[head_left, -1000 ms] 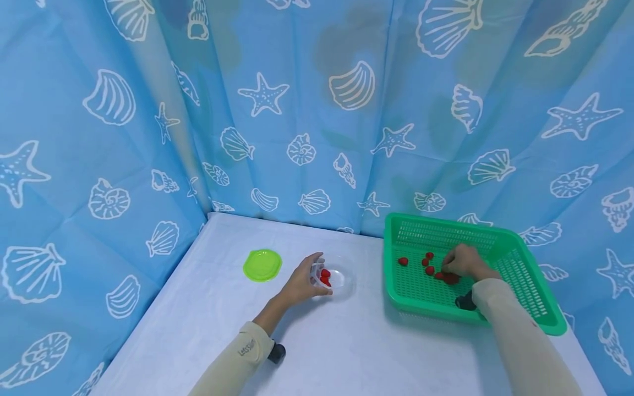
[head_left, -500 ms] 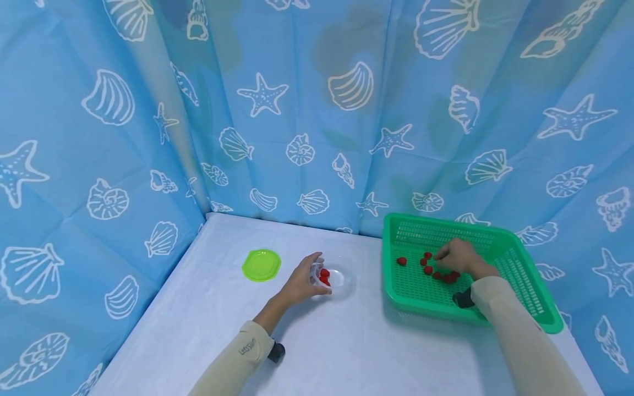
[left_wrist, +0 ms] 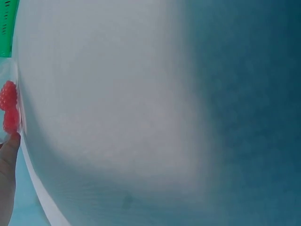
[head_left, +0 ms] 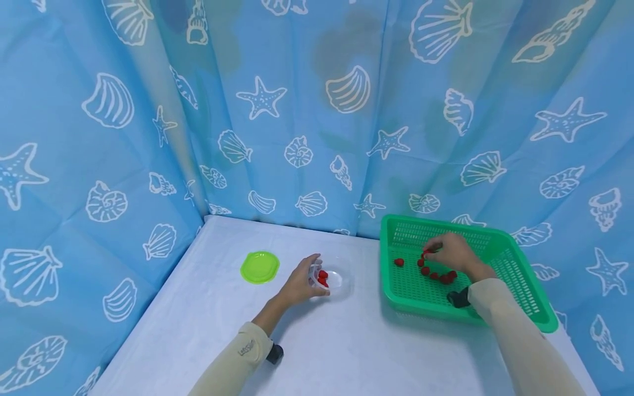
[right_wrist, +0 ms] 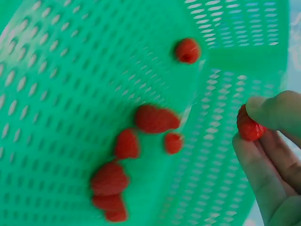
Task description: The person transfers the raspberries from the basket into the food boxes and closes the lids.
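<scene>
My left hand [head_left: 299, 284] grips the side of a clear plastic tub [head_left: 342, 276] on the table, thumb at the front and fingers behind. A few red raspberries [head_left: 322, 274] lie inside the tub near that hand; two raspberries [left_wrist: 9, 106] also show at the left edge of the left wrist view. Over the green basket, my right hand [head_left: 452, 253] pinches a single raspberry [right_wrist: 249, 125] between thumb and fingertips. Several more raspberries [right_wrist: 110, 179] lie on the basket floor below it, with one raspberry [head_left: 398, 262] apart toward the left.
The green slotted basket [head_left: 387, 280] stands at the table's right, its back close to the blue shell-print curtain [head_left: 277, 137]. A lime-green lid [head_left: 260, 267] lies left of the tub on the white-covered table [head_left: 327, 352].
My right hand has lifted from the raspberry cluster and moved left and toward the back of the basket, with a raspberry now in its fingertips. My left hand keeps its hold on the tub.
</scene>
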`<action>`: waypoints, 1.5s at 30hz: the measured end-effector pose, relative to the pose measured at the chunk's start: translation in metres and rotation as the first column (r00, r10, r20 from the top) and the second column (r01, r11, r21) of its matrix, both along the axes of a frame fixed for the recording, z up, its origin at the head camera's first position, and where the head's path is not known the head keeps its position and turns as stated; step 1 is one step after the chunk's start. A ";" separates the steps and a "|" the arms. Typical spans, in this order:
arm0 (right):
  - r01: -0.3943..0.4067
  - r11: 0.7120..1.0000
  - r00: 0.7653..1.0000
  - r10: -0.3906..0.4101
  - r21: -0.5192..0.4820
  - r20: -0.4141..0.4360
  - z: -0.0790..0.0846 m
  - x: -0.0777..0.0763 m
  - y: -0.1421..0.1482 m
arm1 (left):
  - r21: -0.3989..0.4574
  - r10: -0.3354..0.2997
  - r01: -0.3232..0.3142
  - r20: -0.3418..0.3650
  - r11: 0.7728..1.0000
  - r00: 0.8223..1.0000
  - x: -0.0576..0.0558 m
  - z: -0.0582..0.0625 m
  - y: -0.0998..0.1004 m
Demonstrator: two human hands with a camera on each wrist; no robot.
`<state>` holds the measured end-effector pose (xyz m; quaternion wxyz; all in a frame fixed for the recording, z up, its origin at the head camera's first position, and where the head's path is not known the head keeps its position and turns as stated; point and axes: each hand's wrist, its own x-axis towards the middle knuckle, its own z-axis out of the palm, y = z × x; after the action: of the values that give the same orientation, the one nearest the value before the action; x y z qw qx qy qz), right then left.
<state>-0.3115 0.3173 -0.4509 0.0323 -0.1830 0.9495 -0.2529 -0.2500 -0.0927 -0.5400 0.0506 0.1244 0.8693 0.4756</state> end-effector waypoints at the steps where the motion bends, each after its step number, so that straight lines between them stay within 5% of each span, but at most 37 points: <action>1: -0.010 1.000 1.000 0.010 -0.011 -0.019 0.002 0.000 -0.004 | 0.003 0.000 0.000 0.001 1.000 1.000 0.000 -0.001 -0.001; 13: -0.127 0.984 0.975 0.101 -0.127 -0.199 0.027 0.013 -0.064 | 0.004 0.015 -0.015 0.022 1.000 1.000 0.000 -0.004 -0.005; 18: -0.147 0.969 0.973 0.105 -0.198 -0.207 0.027 0.020 -0.089 | 0.003 0.017 -0.017 0.019 1.000 1.000 0.002 -0.004 -0.006; 31: -0.168 0.893 0.982 0.115 -0.418 -0.149 0.016 0.037 -0.153 | 0.010 0.019 -0.019 0.032 1.000 0.999 0.004 -0.004 -0.008; 45: -0.157 0.907 0.982 0.102 -0.390 -0.159 -0.013 0.048 -0.195 | -0.002 0.015 -0.015 0.016 1.000 1.000 0.002 -0.001 -0.003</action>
<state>-0.2638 0.1219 -0.4640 -0.0534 -0.2652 0.8632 -0.4262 -0.2478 -0.0952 -0.5407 0.0540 0.1139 0.8703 0.4761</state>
